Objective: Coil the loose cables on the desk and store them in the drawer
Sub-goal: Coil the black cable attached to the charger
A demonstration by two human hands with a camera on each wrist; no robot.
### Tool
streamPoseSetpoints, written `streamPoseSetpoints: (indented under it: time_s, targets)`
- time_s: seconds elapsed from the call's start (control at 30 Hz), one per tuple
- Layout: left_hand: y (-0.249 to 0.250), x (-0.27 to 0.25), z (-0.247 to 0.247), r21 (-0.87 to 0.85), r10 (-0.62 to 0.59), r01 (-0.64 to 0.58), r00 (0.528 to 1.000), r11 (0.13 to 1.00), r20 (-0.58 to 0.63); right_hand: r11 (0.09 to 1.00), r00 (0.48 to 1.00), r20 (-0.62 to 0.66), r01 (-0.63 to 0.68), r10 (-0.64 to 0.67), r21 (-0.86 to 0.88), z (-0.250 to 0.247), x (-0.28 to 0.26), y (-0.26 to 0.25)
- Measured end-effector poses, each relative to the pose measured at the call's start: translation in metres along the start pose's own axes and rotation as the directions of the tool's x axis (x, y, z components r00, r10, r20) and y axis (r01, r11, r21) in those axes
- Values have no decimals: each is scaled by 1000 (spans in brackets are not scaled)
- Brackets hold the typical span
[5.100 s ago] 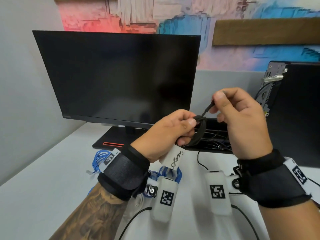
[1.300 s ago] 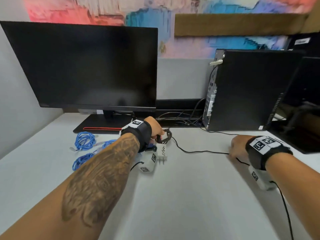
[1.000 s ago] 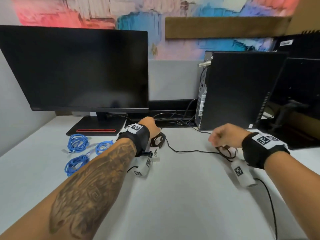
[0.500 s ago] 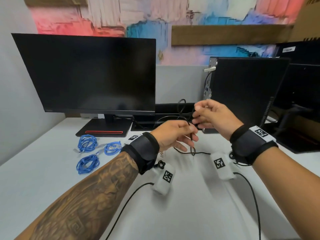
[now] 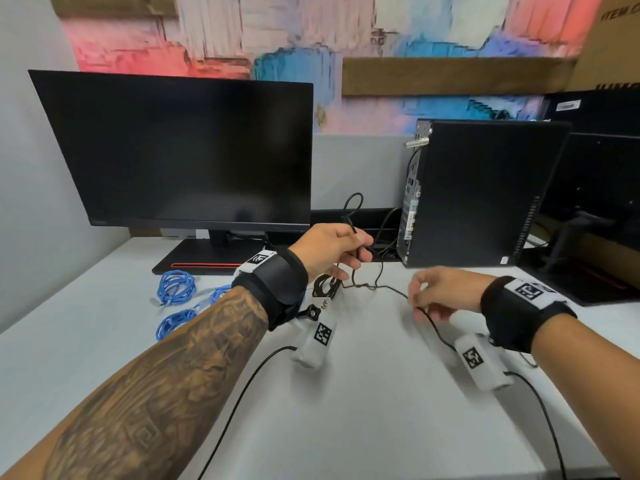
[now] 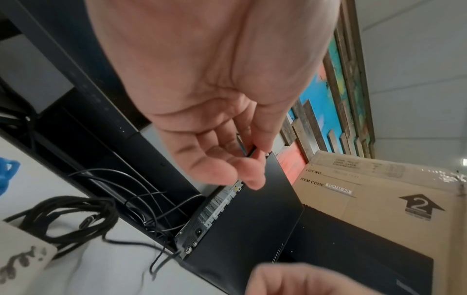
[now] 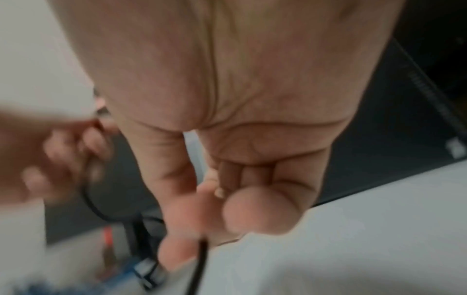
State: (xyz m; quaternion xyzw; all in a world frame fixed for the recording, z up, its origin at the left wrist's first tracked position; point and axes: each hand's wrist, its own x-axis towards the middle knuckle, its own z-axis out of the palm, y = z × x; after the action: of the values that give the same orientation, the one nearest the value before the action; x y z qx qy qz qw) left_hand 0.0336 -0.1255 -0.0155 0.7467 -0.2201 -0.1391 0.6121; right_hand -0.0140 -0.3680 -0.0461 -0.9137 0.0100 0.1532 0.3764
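Observation:
A thin black cable runs across the white desk between my two hands. My left hand is raised in front of the monitor and pinches a loop of the cable that stands up above the fingers. My right hand is low over the desk to the right and pinches the same cable between thumb and fingertips. A coiled black cable with a white tag lies under my left wrist; the coiled black cable shows in the left wrist view. No drawer is in view.
Three blue cable coils lie left of my left forearm. A black monitor stands at the back, a black computer tower to its right with cables behind. A cardboard box sits at far right.
My right hand has dropped from beside the left hand down and right to the desk, sliding along the cable. The left hand keeps its loop.

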Motion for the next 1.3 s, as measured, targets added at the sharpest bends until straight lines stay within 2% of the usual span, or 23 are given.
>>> streamPoseSetpoints:
  time_s: [0.07, 0.13, 0.2, 0.27, 0.33, 0.4, 0.5, 0.6, 0.67, 0.7, 0.73, 0.77, 0.8, 0.83, 0.87, 0.9, 0.93, 0.97, 1.03, 1.07, 1.1, 1.2, 1.3]
  targets:
    - [2, 3, 7, 13, 2, -2, 1000, 1000, -21, 916, 990, -19, 136, -139, 376, -2, -9, -14]
    - [3, 3, 16, 39, -6, 7, 1000, 999, -26, 798, 971, -79, 229, -224, 558, -5, -18, -30]
    - [7, -3, 24, 79, -30, 30, 999, 996, -12, 726, 953, -191, 304, -236, 617, -7, -22, -40]
    - [9, -11, 28, 26, -84, 84, 996, 996, 19, 644, 928, -313, 366, -200, 672, -7, -22, -45]
    - [9, -20, 27, -34, -143, 149, 981, 988, 130, 554, 899, -405, 424, -164, 717, -5, -19, -48]
    - [4, -30, 23, -22, -149, 161, 953, 987, 265, 513, 863, -488, 479, -128, 712, -4, -15, -50]
    - [-7, -47, 12, -1, -119, 125, 946, 992, 300, 458, 776, -627, 583, -71, 671, -10, -15, -52]
    - [-16, -64, -4, 85, -159, 140, 937, 987, 309, 372, 693, -721, 674, -20, 638, -19, -18, -55]
    - [-20, -75, -15, 145, -132, 95, 952, 985, 275, 424, 672, -741, 668, 11, 612, -22, -20, -58]
    - [-20, -79, -20, 146, -103, 69, 965, 987, 242, 519, 663, -749, 638, 8, 569, -22, -21, -59]
    - [-18, -84, -25, 135, -81, 54, 976, 989, 202, 692, 637, -771, 566, -20, 449, -22, -20, -60]
    - [-14, -87, -29, 130, -65, 44, 984, 991, 165, 885, 615, -783, 411, -92, 218, -21, -19, -59]
    - [-9, -91, -32, 143, -52, 32, 990, 989, 133, 977, 607, -773, 204, -181, -69, -18, -18, -58]
    - [-3, -94, -34, 179, -40, 19, 993, 984, 110, 958, 593, -764, 49, -254, -281, -13, -19, -61]
    - [3, -96, -35, 227, -29, 6, 995, 974, 98, 927, 560, -760, 38, -329, -373, -5, -21, -67]
    - [9, -98, -35, 271, -20, -8, 995, 963, 97, 911, 541, -741, 133, -397, -391, 4, -25, -76]
    - [14, -99, -34, 302, -13, -19, 995, 953, 102, 887, 553, -694, 297, -461, -352, 14, -29, -86]
    - [18, -99, -34, 324, -6, -28, 995, 946, 104, 849, 601, -611, 455, -515, -268, 25, -33, -99]
    - [22, -100, -35, 342, 18, -43, 997, 939, 77, 823, 767, -306, 550, -564, -139, 43, -42, -124]
    - [23, -100, -36, 330, 29, -45, 998, 943, 53, 819, 799, -184, 550, -573, -163, 49, -44, -132]
    - [23, -101, -38, 292, 32, -41, 999, 956, 34, 813, 808, -130, 545, -574, -204, 54, -45, -138]
    - [19, -107, -44, 163, -13, 9, 1000, 987, 26, 793, 784, -163, 551, -598, -260, 57, -42, -147]
    - [6, -119, -52, 83, -88, 86, 996, 993, 25, 794, 771, -199, 569, -606, -213, 52, -41, -148]
